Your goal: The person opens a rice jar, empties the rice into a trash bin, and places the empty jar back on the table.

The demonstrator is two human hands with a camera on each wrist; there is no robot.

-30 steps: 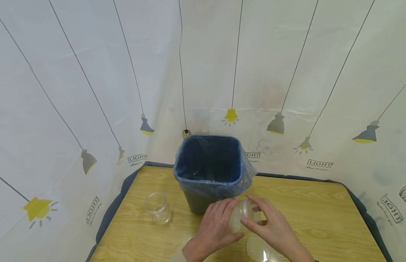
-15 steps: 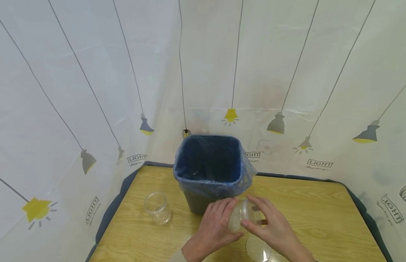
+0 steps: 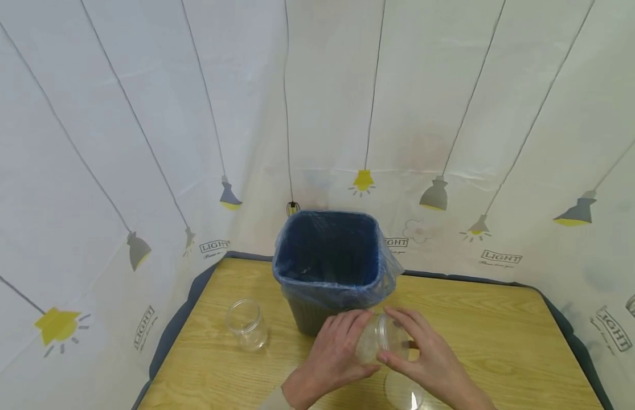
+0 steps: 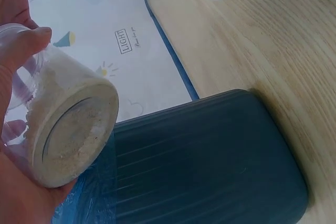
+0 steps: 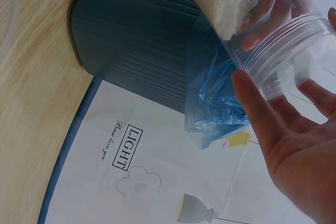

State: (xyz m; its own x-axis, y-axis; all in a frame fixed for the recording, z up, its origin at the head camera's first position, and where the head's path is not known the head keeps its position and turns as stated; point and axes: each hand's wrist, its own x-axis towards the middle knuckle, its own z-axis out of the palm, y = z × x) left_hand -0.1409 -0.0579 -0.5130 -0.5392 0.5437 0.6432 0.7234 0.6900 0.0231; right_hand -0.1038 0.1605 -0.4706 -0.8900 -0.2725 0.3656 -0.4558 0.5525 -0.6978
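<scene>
Both hands hold a clear jar (image 3: 369, 341) tipped on its side, just in front of the bin. My left hand (image 3: 335, 353) wraps round the jar's body, its base facing left. At the ribbed neck, the thumb and fingers of my right hand (image 3: 427, 359) grip from the right. Off-white crumbly material (image 5: 231, 9) is packed towards the base, which shows coated in the left wrist view. A clear round piece (image 3: 403, 390) lies on the table below the right hand. Part of the jar's body is hidden by the left hand.
A dark ribbed bin (image 3: 317, 313) lined with a blue plastic bag (image 3: 384, 285) stands open at the middle of the wooden table (image 3: 502, 341). Left of it is another clear jar (image 3: 247, 327), upright. A printed wall covering (image 3: 327, 114) closes off the back and sides.
The head view has shifted very slightly. Both hands and the jar keep almost the same pose.
</scene>
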